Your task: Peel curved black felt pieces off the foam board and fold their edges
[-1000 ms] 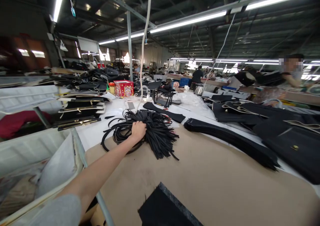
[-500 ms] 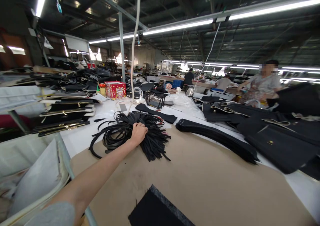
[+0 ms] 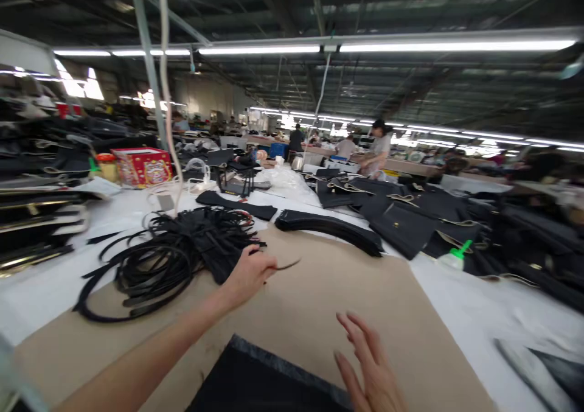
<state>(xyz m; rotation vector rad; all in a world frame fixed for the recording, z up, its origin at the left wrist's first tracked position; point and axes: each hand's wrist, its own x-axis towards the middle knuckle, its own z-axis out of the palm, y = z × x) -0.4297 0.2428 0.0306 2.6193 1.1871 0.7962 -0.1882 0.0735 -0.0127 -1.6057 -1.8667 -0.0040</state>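
My left hand (image 3: 250,273) is closed on a thin dark strip (image 3: 288,265), whose free end sticks out to the right of the fingers. Just behind and left of it lies a tangled bundle of black strips (image 3: 157,266), looped on the left side. My right hand (image 3: 370,363), slightly blurred, is held over the brown board (image 3: 314,296) with its fingers apart and nothing in them. Between my forearms, at the near edge, lies a black panel (image 3: 269,381) with a fuzzy greyish edge.
A curved stack of black pieces (image 3: 328,228) and a flat black piece (image 3: 235,205) lie behind the board. Black bag parts (image 3: 410,217) cover the right side, near a green-tipped bottle (image 3: 454,257). A red box (image 3: 142,167) stands back left. A person (image 3: 378,150) stands farther off.
My left hand has come away from the bundle, rightward, with a strip in it. My right hand has entered the view. The camera has turned right.
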